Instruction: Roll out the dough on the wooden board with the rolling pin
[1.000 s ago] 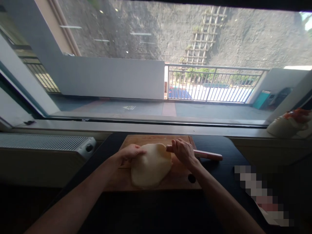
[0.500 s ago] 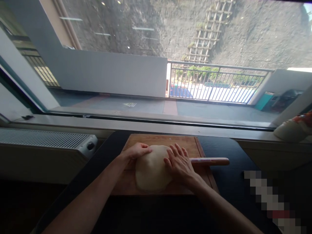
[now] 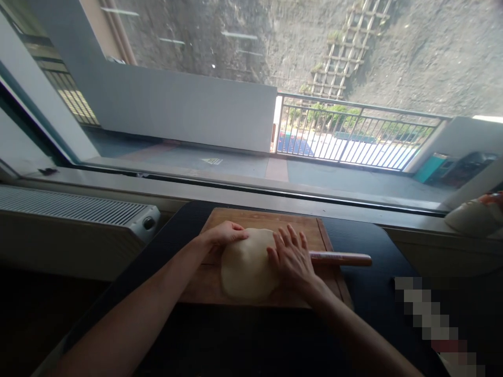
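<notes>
A pale, flattened sheet of dough [image 3: 248, 275] lies on a wooden cutting board [image 3: 236, 215], with a small bump in its upper left part. At the dough's upper left edge, my left hand [image 3: 226, 234] is closed, thumb and fingers pinching the rim. My right hand [image 3: 294, 257] rests with fingers spread over the dough's right side. A wooden rolling pin [image 3: 346, 258] sticks out to the right from behind my right hand, past the board's edge; its other part is hidden by the hand and dough.
The board stands on a dark table [image 3: 357, 235] below a window sill [image 3: 306, 201]. A white radiator [image 3: 90, 212] is at the left. On the sill at the right stands a white pot [image 3: 469, 217]. A blurred-out patch covers the lower right.
The camera view has tilted slightly, shifting the scene. Both hands keep nearly the same places on the dough, and the dough looks much the same.
</notes>
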`<state>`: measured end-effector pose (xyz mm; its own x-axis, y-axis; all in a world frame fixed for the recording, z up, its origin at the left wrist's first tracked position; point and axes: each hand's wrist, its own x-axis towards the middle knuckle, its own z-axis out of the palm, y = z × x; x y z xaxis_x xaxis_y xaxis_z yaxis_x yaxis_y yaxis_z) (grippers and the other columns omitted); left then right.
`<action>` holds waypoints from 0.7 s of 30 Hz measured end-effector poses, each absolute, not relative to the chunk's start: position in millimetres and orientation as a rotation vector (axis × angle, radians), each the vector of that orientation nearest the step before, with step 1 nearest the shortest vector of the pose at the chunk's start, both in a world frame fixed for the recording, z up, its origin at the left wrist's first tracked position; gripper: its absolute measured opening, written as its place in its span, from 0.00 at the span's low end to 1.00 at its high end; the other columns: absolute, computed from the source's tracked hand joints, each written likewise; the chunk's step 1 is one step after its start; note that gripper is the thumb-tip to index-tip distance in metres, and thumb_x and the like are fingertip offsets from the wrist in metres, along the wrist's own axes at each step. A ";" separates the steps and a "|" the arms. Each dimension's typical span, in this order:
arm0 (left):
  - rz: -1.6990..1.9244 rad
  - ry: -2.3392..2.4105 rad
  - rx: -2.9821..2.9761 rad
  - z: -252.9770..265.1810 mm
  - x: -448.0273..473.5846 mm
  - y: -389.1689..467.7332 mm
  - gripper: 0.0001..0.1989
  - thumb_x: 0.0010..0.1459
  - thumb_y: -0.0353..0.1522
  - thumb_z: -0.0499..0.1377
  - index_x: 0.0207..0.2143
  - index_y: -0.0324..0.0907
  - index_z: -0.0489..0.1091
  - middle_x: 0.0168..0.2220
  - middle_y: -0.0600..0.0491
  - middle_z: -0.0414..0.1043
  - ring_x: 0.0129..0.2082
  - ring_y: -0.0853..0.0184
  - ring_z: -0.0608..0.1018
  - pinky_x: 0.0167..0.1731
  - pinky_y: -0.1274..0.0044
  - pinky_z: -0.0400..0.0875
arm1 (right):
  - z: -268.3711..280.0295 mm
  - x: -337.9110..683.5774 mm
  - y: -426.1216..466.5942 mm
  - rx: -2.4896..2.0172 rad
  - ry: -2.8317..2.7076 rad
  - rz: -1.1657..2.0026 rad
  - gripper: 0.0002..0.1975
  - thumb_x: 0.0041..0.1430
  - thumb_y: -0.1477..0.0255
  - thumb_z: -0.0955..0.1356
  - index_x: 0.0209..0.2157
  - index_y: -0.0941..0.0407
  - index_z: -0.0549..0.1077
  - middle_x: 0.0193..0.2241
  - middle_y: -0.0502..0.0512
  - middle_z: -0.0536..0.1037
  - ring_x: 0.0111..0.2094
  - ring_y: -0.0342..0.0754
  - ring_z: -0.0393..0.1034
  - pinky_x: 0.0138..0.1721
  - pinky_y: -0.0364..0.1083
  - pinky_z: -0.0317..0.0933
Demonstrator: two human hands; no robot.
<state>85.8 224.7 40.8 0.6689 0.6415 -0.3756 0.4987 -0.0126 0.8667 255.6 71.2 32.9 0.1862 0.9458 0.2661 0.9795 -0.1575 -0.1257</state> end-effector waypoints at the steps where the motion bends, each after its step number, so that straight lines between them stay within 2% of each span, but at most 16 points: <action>1: 0.136 0.938 1.644 41.2 86.1 224.8 0.23 0.41 0.48 0.63 0.32 0.39 0.75 0.31 0.51 0.75 0.30 0.64 0.73 0.26 0.79 0.61 | 35.8 259.7 80.9 -2.240 -1.801 -0.129 0.26 0.65 0.58 0.50 0.57 0.55 0.60 0.61 0.58 0.56 0.63 0.54 0.36 0.60 0.59 0.32; 5: 0.175 0.936 1.667 40.3 84.8 222.8 0.24 0.40 0.49 0.63 0.32 0.38 0.75 0.30 0.51 0.75 0.29 0.65 0.72 0.26 0.78 0.61 | 44.9 269.8 108.7 -2.364 -1.674 0.061 0.25 0.65 0.60 0.50 0.54 0.57 0.63 0.60 0.62 0.56 0.62 0.57 0.42 0.57 0.61 0.39; 10: 0.194 0.901 1.664 44.3 81.9 221.1 0.24 0.40 0.49 0.62 0.32 0.38 0.74 0.30 0.51 0.74 0.28 0.66 0.71 0.26 0.78 0.61 | 26.3 245.5 50.1 -2.098 -1.847 -0.228 0.23 0.65 0.62 0.53 0.58 0.54 0.57 0.59 0.54 0.59 0.63 0.53 0.38 0.60 0.56 0.34; 12: 0.165 0.893 1.676 50.5 86.0 222.8 0.24 0.40 0.49 0.62 0.31 0.38 0.74 0.28 0.52 0.73 0.26 0.67 0.70 0.24 0.78 0.60 | 23.7 243.9 38.6 -2.039 -1.864 -0.283 0.22 0.65 0.63 0.54 0.58 0.53 0.58 0.58 0.53 0.61 0.62 0.52 0.40 0.60 0.54 0.34; 13: 0.152 0.906 1.697 54.1 89.7 223.7 0.24 0.40 0.49 0.62 0.30 0.38 0.74 0.26 0.52 0.72 0.25 0.67 0.70 0.23 0.78 0.59 | 25.0 247.1 40.7 -2.048 -1.843 -0.295 0.21 0.65 0.63 0.54 0.56 0.53 0.61 0.57 0.54 0.63 0.61 0.52 0.45 0.59 0.53 0.36; 15: 0.113 0.966 1.778 60.9 98.9 224.3 0.24 0.39 0.50 0.61 0.26 0.37 0.73 0.23 0.52 0.70 0.22 0.67 0.69 0.21 0.78 0.57 | 30.6 259.5 55.4 -2.116 -1.779 -0.280 0.19 0.65 0.63 0.54 0.49 0.54 0.67 0.50 0.56 0.69 0.54 0.52 0.57 0.55 0.50 0.45; 17: 0.055 1.005 1.869 66.1 108.0 221.8 0.24 0.38 0.50 0.62 0.23 0.37 0.73 0.22 0.51 0.70 0.22 0.66 0.69 0.20 0.77 0.56 | 37.1 275.3 71.4 -2.184 -1.725 -0.236 0.19 0.66 0.64 0.53 0.41 0.55 0.70 0.41 0.55 0.74 0.43 0.48 0.65 0.47 0.46 0.51; 19: 0.037 0.950 1.886 68.3 113.6 216.7 0.22 0.37 0.49 0.63 0.23 0.37 0.73 0.23 0.51 0.71 0.23 0.66 0.70 0.21 0.77 0.58 | 41.5 289.0 78.0 -2.222 -1.694 -0.204 0.19 0.66 0.64 0.52 0.35 0.54 0.70 0.33 0.53 0.76 0.35 0.46 0.67 0.39 0.44 0.53; 21: 0.110 0.856 1.812 66.5 114.3 211.1 0.21 0.39 0.48 0.63 0.26 0.38 0.74 0.24 0.52 0.72 0.23 0.67 0.70 0.22 0.78 0.59 | 43.2 297.2 74.5 -2.253 -1.636 -0.211 0.20 0.67 0.64 0.50 0.35 0.54 0.69 0.28 0.51 0.75 0.30 0.45 0.67 0.33 0.43 0.51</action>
<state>114.3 211.1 66.5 0.7370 0.5973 -0.3162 0.4979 -0.1635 0.8516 297.2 74.5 43.2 0.3230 0.8910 0.3189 0.9428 -0.2736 -0.1904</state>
